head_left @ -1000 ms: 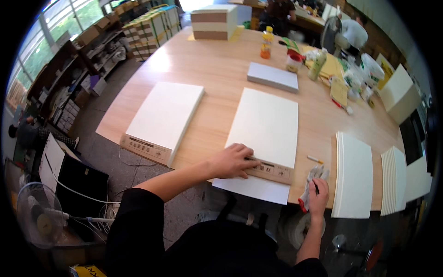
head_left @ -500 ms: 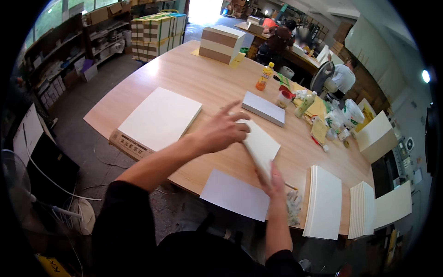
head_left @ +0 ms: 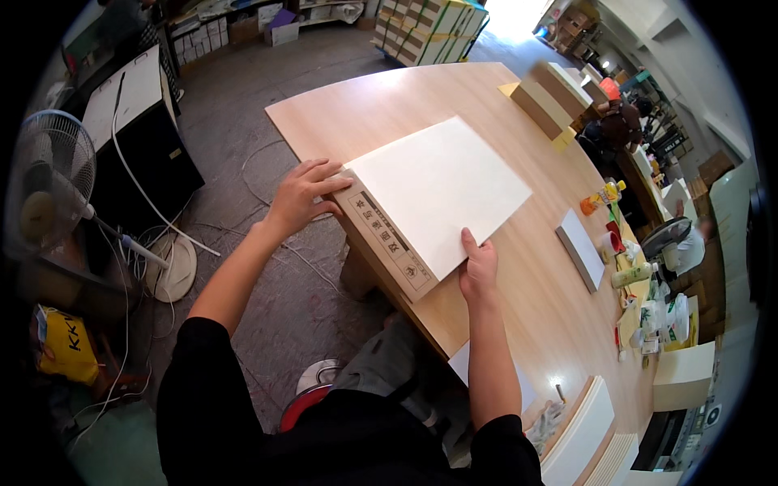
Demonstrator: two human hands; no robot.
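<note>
A thick sketchbook [head_left: 438, 190] with a white top lies at the table's left edge, its brown printed side strip [head_left: 387, 241] toward me. My left hand [head_left: 304, 196] is closed at its left corner, fingertips on the brown strip and thumb lower down beside it. My right hand [head_left: 479, 267] grips the near right edge; the thumb presses on the white top, while the other fingers are mostly hidden along the side. Partly behind my right forearm, a pale sheet [head_left: 462, 362] lies at the table's front edge.
On the wooden table [head_left: 519, 300] are a grey-white block [head_left: 580, 249], an orange drink bottle [head_left: 603, 197], a green bottle [head_left: 634, 275] and white stacks [head_left: 579, 437]. A standing fan [head_left: 53, 174] with trailing cables is at left. Co-workers [head_left: 620, 125] are at the far right.
My view has swung left. Both hands moved left from a white block held over the table's middle to the sketchbook; that block no longer shows separately.
</note>
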